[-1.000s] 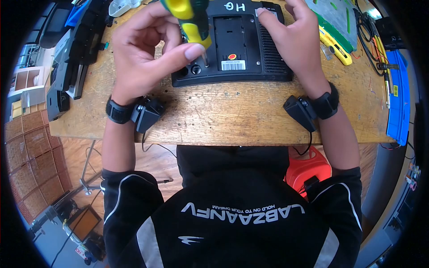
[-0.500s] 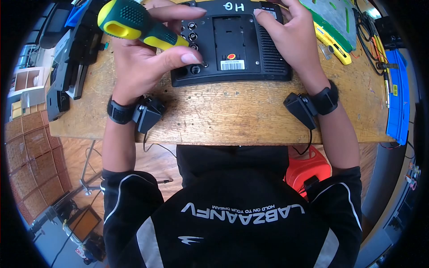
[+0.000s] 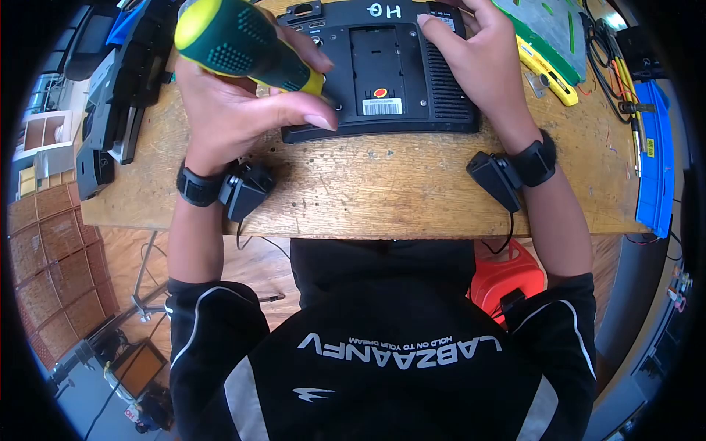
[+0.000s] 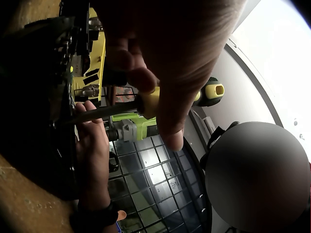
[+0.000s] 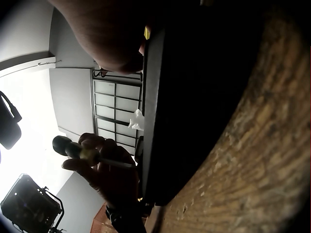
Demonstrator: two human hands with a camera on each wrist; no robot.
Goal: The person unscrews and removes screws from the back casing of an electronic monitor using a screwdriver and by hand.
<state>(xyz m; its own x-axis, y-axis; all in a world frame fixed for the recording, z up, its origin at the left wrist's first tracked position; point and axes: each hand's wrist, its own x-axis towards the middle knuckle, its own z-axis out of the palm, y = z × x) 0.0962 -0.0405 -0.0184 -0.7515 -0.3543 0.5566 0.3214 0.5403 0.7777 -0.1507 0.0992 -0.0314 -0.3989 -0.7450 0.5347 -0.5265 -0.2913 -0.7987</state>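
A black device (image 3: 452,95) lies back side up on the wooden bench, with a recessed bay, a barcode label and screws. The left hand (image 3: 235,110) holds a green and yellow screwdriver (image 3: 246,48) by its lower handle, between thumb and fingers. In the left wrist view the screwdriver's shaft (image 4: 102,112) reaches down to the device, its tip at a screw near the edge. The right hand (image 3: 485,66) rests on the device's far right part, thumb on top and fingers relaxed; the left wrist view shows this hand (image 4: 92,150) too.
A yellow cutter (image 3: 548,72) and a green-edged mat lie to the right, with cables and a blue tray (image 3: 656,162) beyond. Black equipment (image 3: 110,110) stands along the bench's left side. The bench's front edge (image 3: 382,237) runs close to the person.
The screwdriver's handle swung from upright to a leftward tilt, then shifted slightly right. The left thumb and fingers changed position around it. The right hand stayed nearly still.
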